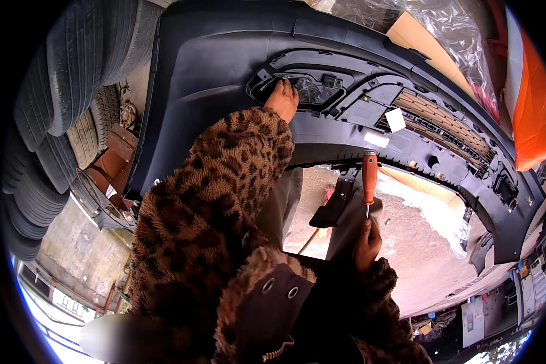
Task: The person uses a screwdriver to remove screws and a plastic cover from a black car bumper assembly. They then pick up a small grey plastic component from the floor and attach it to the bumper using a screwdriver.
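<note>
Work on a black bumper cover [209, 67], which lies with its inner face toward the wearer and arches across the view. The left hand [284, 100] rests at the lamp recess [316, 92], its fingers bent over the rim; whether they pinch anything cannot be told. The right hand [367, 246] is closed around the metal shank of a screwdriver [370, 176], orange handle uppermost. The cover is probably light for its span, springy and smooth, best held by its thick edges rather than its thin tabs; the screwdriver should be rigid and light, with its surest hold at the handle. Stacked tyres [73, 73] crowd the left end; cardboard [428, 48] and clear sheeting [461, 27] lie beyond the far edge. The left sleeve [230, 164] hides part of the cover.
</note>
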The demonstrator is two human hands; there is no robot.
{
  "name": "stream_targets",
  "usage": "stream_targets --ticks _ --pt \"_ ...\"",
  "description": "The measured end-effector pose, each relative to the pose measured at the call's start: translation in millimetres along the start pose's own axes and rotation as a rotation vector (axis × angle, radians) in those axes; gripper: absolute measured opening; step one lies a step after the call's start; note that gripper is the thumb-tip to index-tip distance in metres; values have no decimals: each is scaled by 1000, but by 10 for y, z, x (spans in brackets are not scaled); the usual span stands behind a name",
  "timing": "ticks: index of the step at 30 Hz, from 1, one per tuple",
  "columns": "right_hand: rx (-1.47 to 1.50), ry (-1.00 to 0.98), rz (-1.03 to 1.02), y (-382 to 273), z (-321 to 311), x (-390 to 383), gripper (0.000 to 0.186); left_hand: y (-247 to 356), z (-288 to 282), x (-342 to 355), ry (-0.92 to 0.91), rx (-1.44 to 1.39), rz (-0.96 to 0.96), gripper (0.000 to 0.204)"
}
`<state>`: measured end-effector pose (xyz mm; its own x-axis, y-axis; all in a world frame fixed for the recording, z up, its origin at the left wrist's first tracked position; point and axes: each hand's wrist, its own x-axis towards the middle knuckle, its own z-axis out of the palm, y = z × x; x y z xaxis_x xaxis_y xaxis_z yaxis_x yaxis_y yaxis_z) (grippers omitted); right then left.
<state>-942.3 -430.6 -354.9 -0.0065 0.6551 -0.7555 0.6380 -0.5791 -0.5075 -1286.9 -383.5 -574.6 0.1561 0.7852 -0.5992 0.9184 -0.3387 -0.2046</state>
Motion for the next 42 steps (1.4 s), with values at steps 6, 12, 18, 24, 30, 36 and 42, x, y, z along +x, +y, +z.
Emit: stream_targets --ticks 6,12,18,24,30,36,42 --pt "96 75 60 9 271 -208 37 -99 -90 298 -286 -57 156 38" --pt "698 -264 438 -605 566 -137 30 -148 93 36 24 -175 184 40" --pt "1322 -216 636 -1257 1237 168 17 -517 -1097 -1128 314 -660 64 43" --pt "1505 599 315 -1926 1848 311 22 -1761 -959 -2067 432 -522 -827 57" --pt "1501 -254 823 -2285 2190 287 10 -2417 149 -2426 24 -1116 -884 75" --pt "1496 112 712 -2334 2199 422 13 -2184 -337 -2261 63 -938 -895 61" --pt "1610 69 724 -2363 2027 490 12 -2071 -519 -2293 166 -930 -850 54"
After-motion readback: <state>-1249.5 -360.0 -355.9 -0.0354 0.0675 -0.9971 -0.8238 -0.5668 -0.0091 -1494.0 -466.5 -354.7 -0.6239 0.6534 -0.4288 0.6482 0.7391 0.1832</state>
